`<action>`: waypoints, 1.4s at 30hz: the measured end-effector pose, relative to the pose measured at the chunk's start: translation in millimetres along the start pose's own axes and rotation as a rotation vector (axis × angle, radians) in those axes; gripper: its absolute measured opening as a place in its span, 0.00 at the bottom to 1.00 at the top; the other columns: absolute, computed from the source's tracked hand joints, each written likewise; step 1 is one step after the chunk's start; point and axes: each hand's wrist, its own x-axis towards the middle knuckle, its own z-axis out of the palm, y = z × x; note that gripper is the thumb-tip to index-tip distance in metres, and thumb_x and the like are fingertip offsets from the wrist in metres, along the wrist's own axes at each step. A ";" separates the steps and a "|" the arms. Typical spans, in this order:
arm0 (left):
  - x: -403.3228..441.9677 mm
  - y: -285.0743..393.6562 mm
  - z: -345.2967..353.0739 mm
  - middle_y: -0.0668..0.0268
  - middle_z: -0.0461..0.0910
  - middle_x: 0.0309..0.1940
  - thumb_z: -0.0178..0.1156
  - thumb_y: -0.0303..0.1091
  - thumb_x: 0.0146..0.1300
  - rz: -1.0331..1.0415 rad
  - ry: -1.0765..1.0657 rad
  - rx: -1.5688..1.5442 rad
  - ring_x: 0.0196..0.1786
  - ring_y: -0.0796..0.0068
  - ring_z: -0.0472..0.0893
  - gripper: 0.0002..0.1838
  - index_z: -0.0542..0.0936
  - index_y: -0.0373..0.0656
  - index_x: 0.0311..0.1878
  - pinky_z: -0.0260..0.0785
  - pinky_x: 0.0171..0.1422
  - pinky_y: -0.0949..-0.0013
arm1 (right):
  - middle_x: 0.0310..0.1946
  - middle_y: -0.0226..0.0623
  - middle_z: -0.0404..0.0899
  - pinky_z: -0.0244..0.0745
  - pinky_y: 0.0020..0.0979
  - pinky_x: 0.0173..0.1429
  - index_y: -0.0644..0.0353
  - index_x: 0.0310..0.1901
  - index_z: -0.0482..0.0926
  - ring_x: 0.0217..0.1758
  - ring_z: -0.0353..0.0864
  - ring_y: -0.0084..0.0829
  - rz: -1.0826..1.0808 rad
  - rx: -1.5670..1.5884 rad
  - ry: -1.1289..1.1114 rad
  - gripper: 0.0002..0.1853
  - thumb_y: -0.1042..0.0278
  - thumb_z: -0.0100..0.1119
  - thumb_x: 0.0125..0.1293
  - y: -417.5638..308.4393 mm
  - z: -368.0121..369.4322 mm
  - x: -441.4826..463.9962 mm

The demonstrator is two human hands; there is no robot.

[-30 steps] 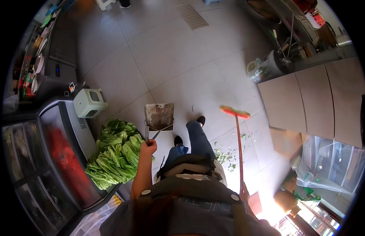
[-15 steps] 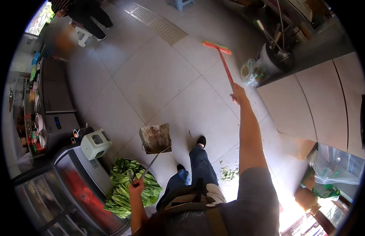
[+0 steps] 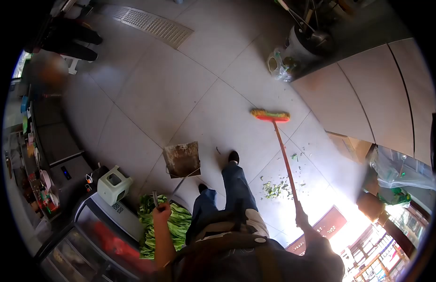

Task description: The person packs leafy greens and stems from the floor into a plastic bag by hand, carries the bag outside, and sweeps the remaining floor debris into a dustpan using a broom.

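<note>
My right hand (image 3: 300,216), low on the right, is closed around the red handle of a broom (image 3: 270,116). The broom head, red with yellow-green bristles, is at the floor to the right of my feet. Between it and me lie scattered green leaf scraps (image 3: 276,188), just left of the handle. My left hand (image 3: 162,211) grips the long thin handle of a dustpan (image 3: 182,160). That stained metal pan rests on the floor ahead of my left foot. Under my left forearm is a large heap of leafy greens (image 3: 173,225).
A pale green stool (image 3: 114,184) sits near a glass-fronted case (image 3: 86,235) on the left. Cabinets (image 3: 368,94) line the right side, beside a bin of utensils (image 3: 305,44). A metal drain grate (image 3: 152,26) crosses the far floor. Another person (image 3: 72,40) stands at upper left.
My right hand has drawn the broom back toward me, from the far floor to nearer the leaf scraps. My view has shifted slightly; the dustpan stays in my left hand.
</note>
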 end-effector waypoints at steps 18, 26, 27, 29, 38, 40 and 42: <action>92.7 133.2 114.0 0.70 0.63 0.17 0.42 0.30 0.64 -0.118 -0.160 0.517 0.16 0.77 0.63 0.22 0.52 0.32 0.59 0.63 0.19 0.76 | 0.18 0.38 0.73 0.66 0.33 0.17 0.34 0.61 0.63 0.14 0.71 0.30 -0.186 0.430 0.412 0.20 0.51 0.36 0.68 -62.8 177.6 -62.1; 30.6 162.8 141.4 0.69 0.63 0.17 0.41 0.27 0.62 -0.045 -0.297 0.718 0.16 0.76 0.63 0.17 0.56 0.30 0.53 0.62 0.19 0.77 | 0.14 0.33 0.68 0.62 0.30 0.11 0.38 0.61 0.64 0.08 0.63 0.27 -0.269 0.663 0.213 0.21 0.51 0.37 0.68 -155.9 143.6 8.8; 20.7 163.7 141.4 0.69 0.63 0.17 0.41 0.27 0.62 -0.070 -0.275 0.695 0.16 0.76 0.63 0.15 0.58 0.31 0.50 0.62 0.19 0.77 | 0.14 0.33 0.67 0.62 0.29 0.11 0.37 0.61 0.63 0.08 0.63 0.27 -0.196 0.636 0.211 0.21 0.51 0.38 0.68 -136.4 165.8 -6.3; 8.9 155.0 139.4 0.67 0.63 0.18 0.41 0.26 0.61 -0.119 -0.241 0.658 0.17 0.76 0.63 0.11 0.61 0.32 0.46 0.63 0.19 0.77 | 0.15 0.33 0.68 0.63 0.29 0.11 0.36 0.62 0.62 0.09 0.64 0.27 -0.041 0.611 0.196 0.21 0.50 0.37 0.68 -73.8 224.5 -52.1; 44.4 163.3 172.7 0.64 0.63 0.21 0.43 0.22 0.56 -0.058 -0.122 0.604 0.17 0.75 0.64 0.05 0.64 0.34 0.36 0.65 0.18 0.76 | 0.22 0.52 0.75 0.68 0.43 0.24 0.38 0.61 0.62 0.21 0.76 0.48 -0.163 0.322 0.657 0.20 0.56 0.41 0.67 89.2 400.1 -251.3; 52.3 159.3 186.2 0.63 0.63 0.22 0.44 0.21 0.54 -0.043 -0.102 0.614 0.17 0.74 0.64 0.04 0.64 0.34 0.34 0.65 0.18 0.75 | 0.24 0.56 0.74 0.68 0.46 0.28 0.39 0.61 0.62 0.25 0.75 0.52 -0.098 0.362 0.533 0.20 0.58 0.42 0.67 77.3 397.1 -276.3; 57.8 154.2 204.2 0.62 0.63 0.23 0.45 0.20 0.53 -0.039 -0.085 0.633 0.17 0.74 0.64 0.02 0.65 0.35 0.32 0.66 0.18 0.75 | 0.24 0.57 0.74 0.68 0.49 0.32 0.35 0.62 0.60 0.28 0.76 0.53 -0.008 0.340 0.345 0.21 0.59 0.41 0.66 46.4 376.4 -287.0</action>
